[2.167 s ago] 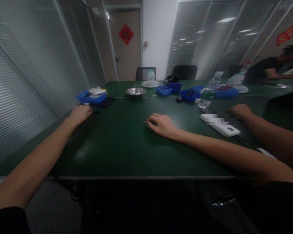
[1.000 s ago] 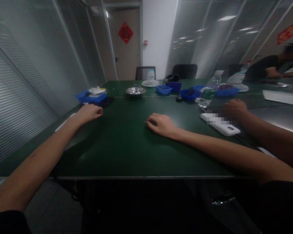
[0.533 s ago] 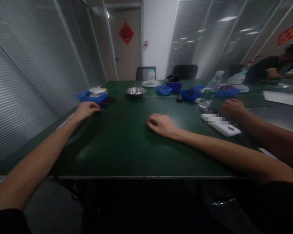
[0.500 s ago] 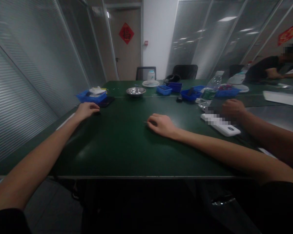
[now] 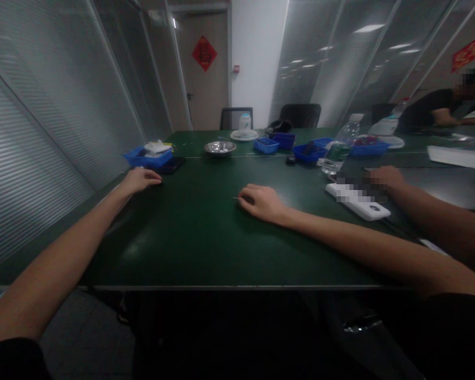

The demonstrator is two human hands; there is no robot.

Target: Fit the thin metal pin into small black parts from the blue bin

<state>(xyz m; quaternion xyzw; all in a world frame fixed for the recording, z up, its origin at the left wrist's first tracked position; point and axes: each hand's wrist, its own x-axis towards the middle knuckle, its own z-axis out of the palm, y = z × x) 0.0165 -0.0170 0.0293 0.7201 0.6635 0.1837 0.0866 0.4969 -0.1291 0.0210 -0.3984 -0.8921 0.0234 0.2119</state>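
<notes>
My left hand (image 5: 140,180) rests on the green table (image 5: 182,232) at the left, its fingers loosely stretched out and nothing visible in them. Just beyond it are a blue basket (image 5: 136,159) with white tissue-like material inside and a dark flat object (image 5: 174,164). Nearer the middle, my right hand (image 5: 262,203) lies on its side with thumb and fingers pinched together. From that pinch a short, thin, pale sliver (image 5: 235,198) sticks out to the left; its kind is too small to tell. A shiny metal bowl (image 5: 220,150) stands farther back between the hands.
Blue baskets (image 5: 266,146), a white strainer-like dish (image 5: 244,136) and a water bottle (image 5: 340,148) stand farther back. A white power strip (image 5: 358,203) lies right of my right hand, near another person's hand (image 5: 388,179). Another person sits at the far right.
My two hands stay almost where they were. The other person's hand at the right has shifted slightly to the right.
</notes>
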